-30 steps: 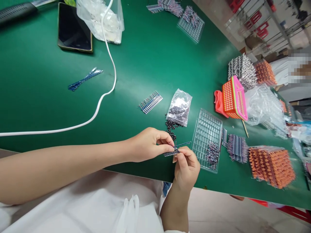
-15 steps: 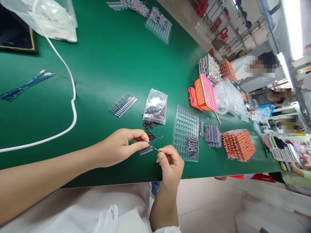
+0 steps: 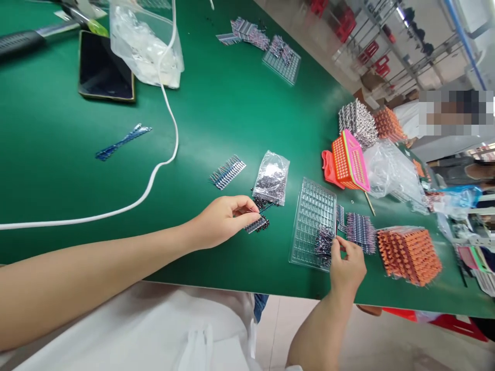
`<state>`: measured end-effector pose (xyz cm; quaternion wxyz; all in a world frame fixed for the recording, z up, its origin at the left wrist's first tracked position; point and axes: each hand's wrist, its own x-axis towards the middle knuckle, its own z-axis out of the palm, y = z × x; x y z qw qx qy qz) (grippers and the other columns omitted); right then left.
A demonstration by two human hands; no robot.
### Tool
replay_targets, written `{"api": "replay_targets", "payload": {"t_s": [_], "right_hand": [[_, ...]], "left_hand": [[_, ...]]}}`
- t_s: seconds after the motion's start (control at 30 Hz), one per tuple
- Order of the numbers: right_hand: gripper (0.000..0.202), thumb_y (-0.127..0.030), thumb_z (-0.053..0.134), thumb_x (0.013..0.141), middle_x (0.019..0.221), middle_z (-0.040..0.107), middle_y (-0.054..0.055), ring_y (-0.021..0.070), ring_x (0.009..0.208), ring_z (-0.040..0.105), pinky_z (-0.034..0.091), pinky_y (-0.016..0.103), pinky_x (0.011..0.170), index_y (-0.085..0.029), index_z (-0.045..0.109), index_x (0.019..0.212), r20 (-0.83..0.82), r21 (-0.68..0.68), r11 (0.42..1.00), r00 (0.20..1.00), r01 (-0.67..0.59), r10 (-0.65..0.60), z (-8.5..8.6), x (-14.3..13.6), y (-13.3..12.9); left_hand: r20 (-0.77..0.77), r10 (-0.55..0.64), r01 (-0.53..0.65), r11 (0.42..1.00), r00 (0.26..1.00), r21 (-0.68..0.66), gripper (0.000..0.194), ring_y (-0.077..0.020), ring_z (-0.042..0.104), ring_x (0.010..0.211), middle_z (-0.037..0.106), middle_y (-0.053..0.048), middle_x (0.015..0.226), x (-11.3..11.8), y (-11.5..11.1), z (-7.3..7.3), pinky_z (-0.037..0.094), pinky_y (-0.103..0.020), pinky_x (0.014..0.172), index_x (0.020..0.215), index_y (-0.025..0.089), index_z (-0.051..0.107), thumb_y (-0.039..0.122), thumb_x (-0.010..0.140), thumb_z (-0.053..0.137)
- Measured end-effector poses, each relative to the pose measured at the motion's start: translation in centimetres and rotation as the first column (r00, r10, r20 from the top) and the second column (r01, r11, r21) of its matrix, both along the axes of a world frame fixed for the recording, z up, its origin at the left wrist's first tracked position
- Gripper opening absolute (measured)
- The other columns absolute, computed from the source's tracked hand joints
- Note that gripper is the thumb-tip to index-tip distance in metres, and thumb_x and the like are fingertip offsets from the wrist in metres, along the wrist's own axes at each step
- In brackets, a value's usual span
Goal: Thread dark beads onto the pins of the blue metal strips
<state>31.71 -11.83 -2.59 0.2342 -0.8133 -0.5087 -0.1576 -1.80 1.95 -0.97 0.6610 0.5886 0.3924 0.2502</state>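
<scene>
My left hand (image 3: 234,219) is closed in a pinch on a short grey strip of small parts (image 3: 254,225). A thin blue strip (image 3: 267,207) sticks out past the same fingertips. Small dark beads (image 3: 265,224) lie loose just beyond them, by a clear plastic bag of beads (image 3: 271,180). Over the right edge of a clear tray with small pockets (image 3: 305,221), my right hand (image 3: 348,260) has thumb and fingers together beside a pile of thin dark and pink pieces (image 3: 323,241). What it pinches, if anything, is too small to make out.
Right of the tray lie bundled strips (image 3: 360,233) and a stack of orange parts (image 3: 409,256). Behind stands an orange and pink basket (image 3: 350,159). On the left are a white cable (image 3: 176,129), a phone (image 3: 106,67) and blue strips (image 3: 124,141). A co-worker (image 3: 444,123) is at far right.
My right hand has left the thin piece by my left hand and moved right to the pile on the tray. My left hand keeps its pinch. The view has shifted left.
</scene>
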Motion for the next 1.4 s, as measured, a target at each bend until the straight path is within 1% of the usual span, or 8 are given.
{"api": "replay_targets", "payload": {"t_s": [0.1, 0.17, 0.27, 0.4, 0.63, 1.03, 1.3, 1.4], "right_hand": [[0.031, -0.042, 0.057, 0.094, 0.093, 0.07, 0.011, 0.0214, 0.083, 0.064, 0.049, 0.035, 0.076, -0.018, 0.075, 0.102, -0.007, 0.028, 0.997, 0.997, -0.073, 0.073, -0.2, -3.4, 0.0], [0.021, -0.033, 0.06, 0.094, 0.096, 0.069, 0.008, 0.0204, 0.089, 0.064, 0.05, 0.034, 0.079, -0.02, 0.074, 0.104, -0.062, 0.04, 0.977, 0.975, -0.211, 0.213, -0.3, -6.6, 0.2], [0.018, -0.022, 0.06, 0.094, 0.096, 0.066, 0.006, 0.0188, 0.09, 0.062, 0.051, 0.034, 0.08, -0.023, 0.07, 0.108, -0.178, -0.031, 0.871, 0.86, -0.49, 0.478, -0.7, -11.0, 0.9], [0.021, -0.015, 0.056, 0.095, 0.094, 0.064, 0.006, 0.0197, 0.091, 0.057, 0.05, 0.036, 0.079, -0.022, 0.068, 0.111, -0.216, -0.121, 0.804, 0.806, -0.582, 0.551, -1.4, -13.8, 2.2], [0.023, -0.014, 0.053, 0.097, 0.094, 0.063, 0.008, 0.0205, 0.09, 0.054, 0.049, 0.037, 0.079, -0.019, 0.068, 0.113, -0.143, -0.211, 0.789, 0.816, -0.577, 0.56, -1.9, -14.2, 2.7], [0.018, -0.016, 0.058, 0.095, 0.094, 0.064, 0.007, 0.0207, 0.089, 0.057, 0.049, 0.036, 0.077, -0.019, 0.067, 0.111, -0.121, -0.183, 0.779, 0.8, -0.599, 0.587, -2.0, -14.0, 2.7], [0.01, -0.016, 0.055, 0.096, 0.09, 0.066, 0.006, 0.0203, 0.084, 0.056, 0.045, 0.036, 0.077, -0.018, 0.065, 0.098, -0.069, -0.334, 0.712, 0.769, -0.618, 0.636, -0.5, -13.8, 4.4], [0.01, -0.015, 0.055, 0.094, 0.083, 0.063, 0.005, 0.0199, 0.079, 0.053, 0.044, 0.034, 0.073, -0.019, 0.062, 0.088, -0.05, -0.356, 0.712, 0.774, -0.605, 0.632, -0.6, -13.9, 5.3]], "left_hand": [[0.016, 0.017, -0.017, 1.0, 1.0, -0.019, 0.023, -0.0163, 0.064, 0.07, 0.068, 0.0, 0.073, 0.1, 0.1, -0.2, 0.05, -0.027, 0.066, 0.083, 0.018, 0.066, 0.041, 0.085, 0.065], [0.041, 0.018, -0.016, 0.999, 0.999, -0.039, 0.021, -0.0157, 0.064, 0.07, 0.067, 0.001, 0.073, 0.2, 0.1, -0.2, 0.05, -0.026, 0.067, 0.082, 0.018, 0.065, 0.039, 0.085, 0.065], [0.064, 0.016, -0.012, 0.997, 0.998, -0.07, 0.019, -0.0148, 0.064, 0.07, 0.067, 0.001, 0.073, 0.3, 0.0, -0.2, 0.049, -0.026, 0.068, 0.082, 0.017, 0.065, 0.036, 0.085, 0.066], [0.072, 0.019, -0.014, 0.998, 0.997, -0.062, 0.017, -0.0145, 0.064, 0.071, 0.067, 0.001, 0.074, 0.3, 0.1, -0.2, 0.049, -0.026, 0.069, 0.082, 0.017, 0.065, 0.034, 0.085, 0.066], [0.072, 0.006, 0.0, 0.997, 0.997, -0.08, 0.02, -0.0165, 0.063, 0.075, 0.067, 0.0, 0.078, 0.2, 0.1, 0.0, 0.049, -0.028, 0.072, 0.084, 0.017, 0.065, 0.037, 0.085, 0.065], [0.04, -0.013, 0.015, 0.998, 0.999, -0.064, 0.018, -0.0169, 0.06, 0.077, 0.066, 0.0, 0.079, 0.2, 0.1, -0.1, 0.047, -0.029, 0.073, 0.083, 0.018, 0.065, 0.036, 0.086, 0.063], [0.044, -0.029, 0.031, 0.998, 0.999, -0.063, 0.017, -0.0172, 0.06, 0.076, 0.065, -0.001, 0.078, 0.2, 0.1, 0.0, 0.047, -0.029, 0.071, 0.083, 0.017, 0.065, 0.034, 0.086, 0.062], [0.052, -0.036, 0.039, 0.998, 0.998, -0.053, 0.017, -0.0171, 0.061, 0.076, 0.066, -0.001, 0.078, 0.2, 0.1, 0.1, 0.047, -0.029, 0.071, 0.084, 0.017, 0.065, 0.033, 0.086, 0.062]]}}
